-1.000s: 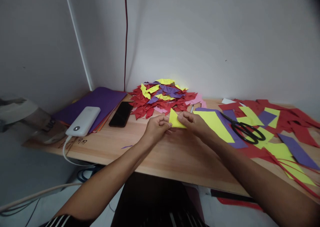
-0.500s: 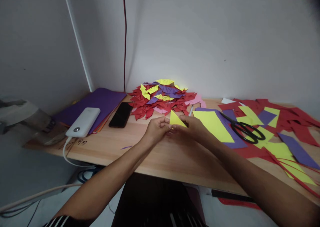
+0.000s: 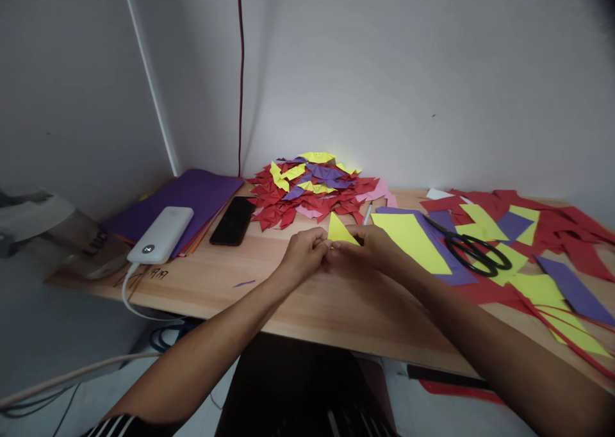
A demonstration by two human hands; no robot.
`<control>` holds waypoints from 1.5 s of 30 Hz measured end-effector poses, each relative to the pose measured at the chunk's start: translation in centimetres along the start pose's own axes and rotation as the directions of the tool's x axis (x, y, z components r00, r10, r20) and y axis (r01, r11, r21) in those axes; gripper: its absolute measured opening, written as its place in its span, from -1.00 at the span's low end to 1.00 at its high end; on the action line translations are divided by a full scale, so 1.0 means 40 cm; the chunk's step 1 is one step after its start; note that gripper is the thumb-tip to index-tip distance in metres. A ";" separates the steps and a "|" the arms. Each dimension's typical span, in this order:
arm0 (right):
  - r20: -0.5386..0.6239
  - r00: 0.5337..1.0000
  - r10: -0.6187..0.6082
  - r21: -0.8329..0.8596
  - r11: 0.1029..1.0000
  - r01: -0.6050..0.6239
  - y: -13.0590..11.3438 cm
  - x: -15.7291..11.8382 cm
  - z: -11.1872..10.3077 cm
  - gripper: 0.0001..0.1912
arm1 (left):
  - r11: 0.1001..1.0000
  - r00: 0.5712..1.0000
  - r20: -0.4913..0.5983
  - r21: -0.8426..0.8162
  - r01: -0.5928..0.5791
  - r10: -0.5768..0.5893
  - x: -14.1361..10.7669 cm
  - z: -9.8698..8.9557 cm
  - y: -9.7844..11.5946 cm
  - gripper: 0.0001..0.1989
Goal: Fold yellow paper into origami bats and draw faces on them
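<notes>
A small folded yellow paper (image 3: 340, 230) stands up between my two hands, above the middle of the wooden table (image 3: 288, 302). My left hand (image 3: 305, 251) pinches its lower left corner, fingers curled. On the other side my right hand (image 3: 369, 246) grips the lower right part between thumb and fingers. The fingertips of both hands almost meet below the paper and hide its bottom edge. Behind them lies a heap of folded red, purple and yellow paper pieces (image 3: 317, 190).
A black phone (image 3: 233, 221), a white power bank (image 3: 162, 235) with cable and purple sheets (image 3: 192, 190) lie left. On the right are yellow sheets (image 3: 413, 241), black-handled scissors (image 3: 475, 254) and scattered paper scraps (image 3: 571, 289). A pen (image 3: 368, 214) rests behind my right hand.
The fingers of my left hand have closed in slightly around the corner of the yellow paper. Otherwise the hands and the paper have barely moved.
</notes>
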State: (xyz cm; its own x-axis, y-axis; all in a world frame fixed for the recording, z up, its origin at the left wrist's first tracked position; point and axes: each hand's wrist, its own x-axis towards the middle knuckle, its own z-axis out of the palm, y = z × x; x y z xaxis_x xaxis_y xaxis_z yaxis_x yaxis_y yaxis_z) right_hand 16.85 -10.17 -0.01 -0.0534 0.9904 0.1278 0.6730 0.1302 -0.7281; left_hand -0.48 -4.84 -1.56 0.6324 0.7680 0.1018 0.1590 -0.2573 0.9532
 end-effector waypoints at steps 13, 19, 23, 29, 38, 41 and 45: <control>-0.031 0.994 0.104 -0.022 0.994 -0.105 0.000 -0.003 -0.044 -0.66 | 0.999 0.991 -0.130 -0.037 0.012 -0.017 0.008 -0.015 0.004 -0.76; -0.097 0.992 0.086 0.024 0.996 -0.084 0.023 -0.001 -0.091 -0.66 | 0.975 0.974 -0.220 -0.224 0.009 -0.059 0.013 -0.041 0.003 -0.79; -0.123 0.990 0.062 0.147 0.988 -0.043 0.012 0.001 -0.097 -0.63 | 0.958 0.978 -0.206 -0.284 -0.037 -0.023 0.012 -0.046 0.011 -0.80; -0.047 0.998 0.043 0.116 0.993 -0.038 -0.009 -0.002 -0.039 -0.65 | 0.961 0.997 -0.076 -0.275 -0.008 -0.013 0.007 -0.018 0.008 -0.74; -0.052 0.998 0.045 0.105 0.994 -0.039 0.011 -0.005 -0.008 -0.75 | 0.960 0.999 0.034 -0.278 0.042 -0.034 0.006 -0.007 -0.002 -0.72; -0.106 0.993 0.060 0.112 0.993 -0.048 -0.001 -0.008 -0.003 -0.75 | 0.952 1.000 0.025 -0.304 0.025 -0.018 0.006 -0.006 -0.001 -0.73; -0.067 0.995 0.074 0.216 0.975 -0.058 -0.004 -0.012 0.003 -0.73 | 0.955 1.000 -0.008 -0.298 0.007 -0.009 0.006 -0.007 0.000 -0.76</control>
State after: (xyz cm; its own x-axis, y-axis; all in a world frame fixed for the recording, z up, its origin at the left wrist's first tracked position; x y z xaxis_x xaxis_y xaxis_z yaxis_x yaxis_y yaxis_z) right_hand 16.68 -10.65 -0.01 0.0462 0.9919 0.1183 0.5001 0.0796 -0.8623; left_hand -0.54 -4.51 -1.44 0.6247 0.7751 0.0952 -0.0696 -0.0661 0.9954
